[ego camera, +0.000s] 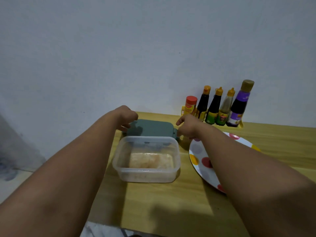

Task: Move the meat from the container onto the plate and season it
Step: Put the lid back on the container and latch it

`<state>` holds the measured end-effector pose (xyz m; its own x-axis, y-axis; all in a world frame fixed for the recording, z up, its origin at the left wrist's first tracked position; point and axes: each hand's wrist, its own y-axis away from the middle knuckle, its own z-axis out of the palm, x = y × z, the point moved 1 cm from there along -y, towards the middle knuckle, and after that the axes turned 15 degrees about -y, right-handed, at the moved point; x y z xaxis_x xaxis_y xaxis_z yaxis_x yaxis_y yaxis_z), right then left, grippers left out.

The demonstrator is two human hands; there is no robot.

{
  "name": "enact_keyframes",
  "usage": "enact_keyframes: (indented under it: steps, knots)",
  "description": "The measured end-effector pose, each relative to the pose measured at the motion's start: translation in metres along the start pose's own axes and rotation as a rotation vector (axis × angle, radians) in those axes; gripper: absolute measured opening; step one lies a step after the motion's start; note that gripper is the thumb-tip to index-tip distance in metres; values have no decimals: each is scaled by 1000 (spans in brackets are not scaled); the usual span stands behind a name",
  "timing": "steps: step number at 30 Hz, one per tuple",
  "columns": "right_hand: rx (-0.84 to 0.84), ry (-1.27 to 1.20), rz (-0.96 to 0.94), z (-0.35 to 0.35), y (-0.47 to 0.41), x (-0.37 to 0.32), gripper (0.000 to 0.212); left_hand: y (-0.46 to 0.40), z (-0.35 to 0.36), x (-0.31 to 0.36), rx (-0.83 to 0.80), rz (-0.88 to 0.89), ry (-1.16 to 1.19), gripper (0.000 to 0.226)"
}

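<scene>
The meat (pixel 150 161) lies in the bottom of the clear plastic container (pixel 119 165), a pale pinkish slab pressed toward the far wall, and the container stands open in the middle of the wooden surface (pixel 171 199). At three o'clock from it, just beside it, sits the spotted plate (pixel 196 151), partly covered by the right forearm.

Both hands are out at twelve o'clock, past the container, at the grey-green lid (pixel 152 128) lying flat there. The left hand (pixel 127 115) curls its fingers at the lid's left end and the right hand (pixel 187 124) at its right end; whether they are gripping it or only touching it I cannot tell.

The meat looks raw, wet and limp, so I would expect it to be slippery and to sag if lifted by one end. A hold under its middle, or pinching it across the thick part with several fingers, seems safest. The container looks light and could slide or tip unless steadied by its rim.

The sauce bottles (pixel 217 106) wait at one o'clock against the wall (pixel 119 48).
</scene>
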<state>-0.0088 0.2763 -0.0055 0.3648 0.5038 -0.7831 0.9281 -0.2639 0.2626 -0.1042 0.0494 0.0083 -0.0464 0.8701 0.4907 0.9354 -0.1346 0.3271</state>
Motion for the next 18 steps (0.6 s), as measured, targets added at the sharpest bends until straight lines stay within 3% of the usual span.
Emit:
enact_keyframes:
  steps: [4, 10, 16, 18]
  knots:
    - [-31, 33, -12, 12, -17, 4, 67, -14, 2, -25, -13, -86, -11, 22]
    - [-99, 66, -14, 20, -28, 7, 92, -26, 13, -37, 7, -141, 14, 12]
    - [-77, 89, -89, 24, -34, 8, 85, -28, 15, -35, -10, -141, 134, 5]
    - [-53, 89, -117, 22, -33, 7, 78, -28, 14, -37, -25, -132, 202, 18]
